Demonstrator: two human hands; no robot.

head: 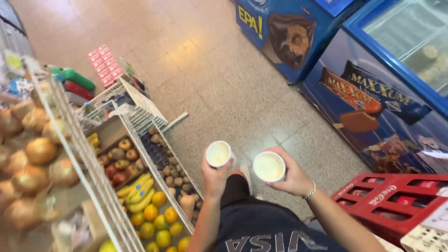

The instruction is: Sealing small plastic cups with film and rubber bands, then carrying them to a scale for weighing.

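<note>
Left hand (215, 176) grasps one cup (218, 154), right hand (293, 178) the other cup (269, 166); both full, best kept level.

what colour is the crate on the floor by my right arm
The crate is red with white lettering, seen in the head view, its only view.

two small white cups, left cup (218, 154) and right cup (269, 166), are held upright side by side, apart, each filled with pale creamy contents, above the tiled floor.
</note>
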